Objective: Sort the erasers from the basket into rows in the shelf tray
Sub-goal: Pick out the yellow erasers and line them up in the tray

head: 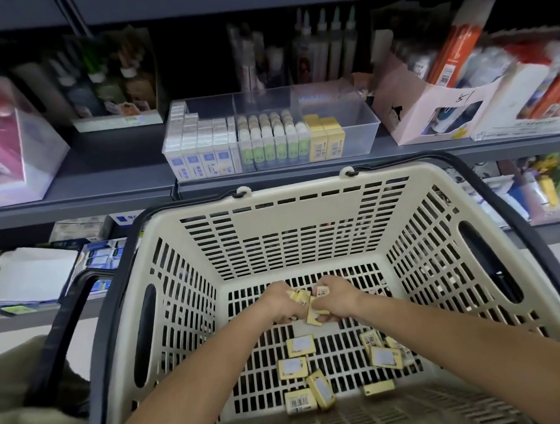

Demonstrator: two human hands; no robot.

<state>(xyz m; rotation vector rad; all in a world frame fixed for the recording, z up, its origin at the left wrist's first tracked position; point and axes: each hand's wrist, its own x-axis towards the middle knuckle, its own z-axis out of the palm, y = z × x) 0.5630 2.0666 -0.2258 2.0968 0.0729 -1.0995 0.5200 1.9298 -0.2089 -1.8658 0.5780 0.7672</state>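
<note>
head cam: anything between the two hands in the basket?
Yes: yellow packaged erasers bunched between left hand and right hand, over the beige plastic basket floor.

both bare forearms reach forward and downward, converging toward the middle. the left hand [282, 304] and right hand [337, 301] sit knuckles up, nearly touching each other, wrists bent down. the fingers of each hand are curled under and closed around small yellow erasers [311, 307], several bunched between the two hands.
</note>
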